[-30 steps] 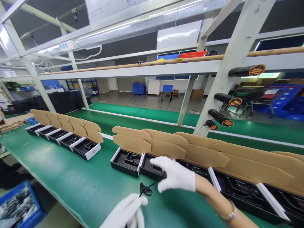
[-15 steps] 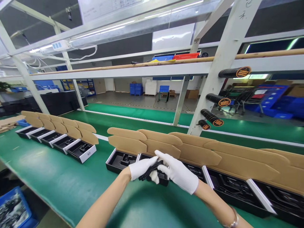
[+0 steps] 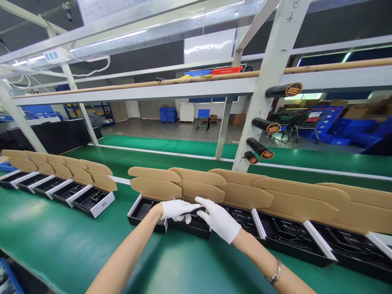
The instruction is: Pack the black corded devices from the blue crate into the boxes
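Note:
My left hand (image 3: 177, 209), in a white glove, reaches over an open black-lined box (image 3: 196, 231) with its fingers closed around a bundled black cable (image 3: 196, 211). From the other side, my right hand (image 3: 219, 219), gloved too, has thumb and fingers curled about the cable's right end. Most of the bundle is hidden by the gloves, and it sits low at the mouth of the box. Left of it, another open box (image 3: 142, 210) holds black parts, partly covered by my left wrist. Boxes on the right (image 3: 294, 234) contain black parts and cables.
Raised cardboard lids (image 3: 196, 185) stand behind the row. Another row of open boxes (image 3: 92, 200) lies at the left of the green table (image 3: 82, 241). A white frame post (image 3: 260, 94) with black rolls (image 3: 260, 148) rises behind the boxes. A blue bin (image 3: 9, 277) is below the table edge.
Both hands have lowered the black cable into the box's opening, and the bundle is now mostly covered. The camera view has shifted, bringing the surroundings leftward.

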